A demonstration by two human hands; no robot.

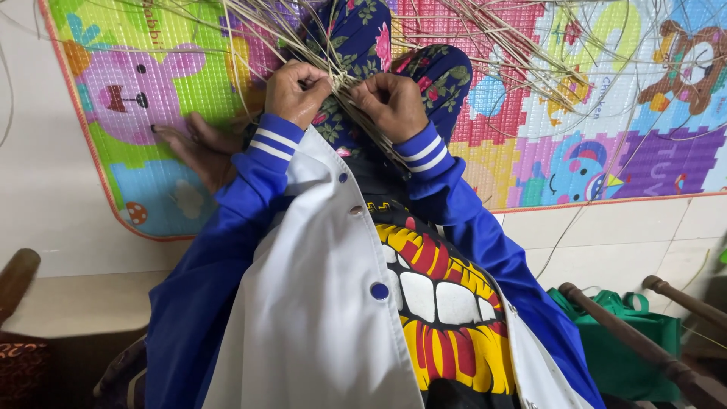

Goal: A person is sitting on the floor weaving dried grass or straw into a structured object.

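My left hand (295, 92) and my right hand (392, 102) are close together over my lap, both with fingers curled around thin dry straw strands (342, 79). The strands meet in a tight woven knot between my thumbs and fan out upward and to the right across the mat. My sleeves are blue with white stripes at the cuffs. Beneath my hands lies my knee in dark floral-print trousers (363, 30). My bare foot (198, 148) rests on the mat to the left of my left wrist.
A colourful foam play mat (575, 113) with cartoon animals covers the pale tiled floor (628, 235). Loose straws (560, 68) are scattered over it. A green bag (628, 333) and dark wooden furniture rails (644, 341) sit at lower right; a wooden armrest (15, 280) at lower left.
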